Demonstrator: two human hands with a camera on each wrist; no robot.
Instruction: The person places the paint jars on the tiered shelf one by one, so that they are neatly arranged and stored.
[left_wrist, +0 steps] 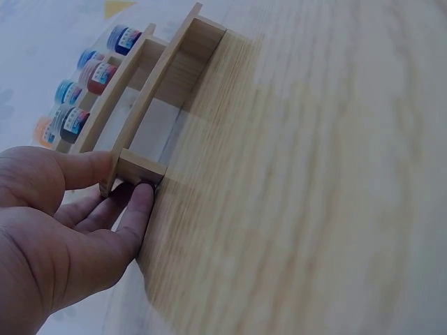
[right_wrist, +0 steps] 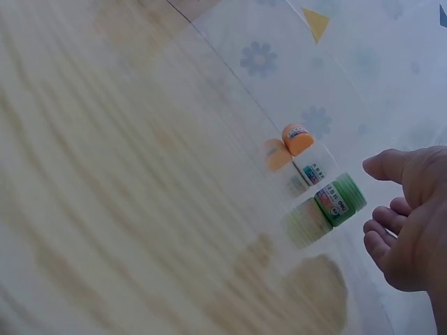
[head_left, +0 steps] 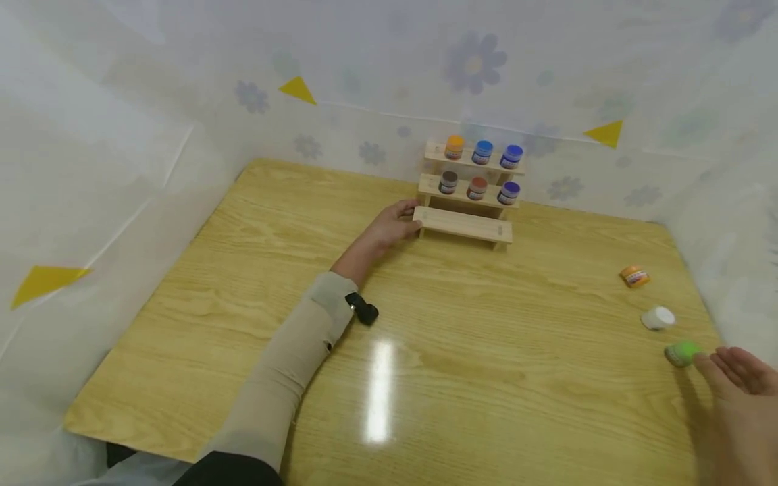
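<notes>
Just beyond right grip (head_left: 738,378) — green jar (head_left: 682,353)

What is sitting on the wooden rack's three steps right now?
The wooden rack holds three jars on the top step and three on the middle step. The bottom step is bare. The left hand holds its end.

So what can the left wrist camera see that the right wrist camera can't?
Only the left wrist view shows the left hand holding the end of the wooden rack, with paint jars on its steps. Only the right wrist view shows the open right hand near the green jar, white jar and orange jar lying on their sides. Both show the wooden table and flowery wall.
</notes>
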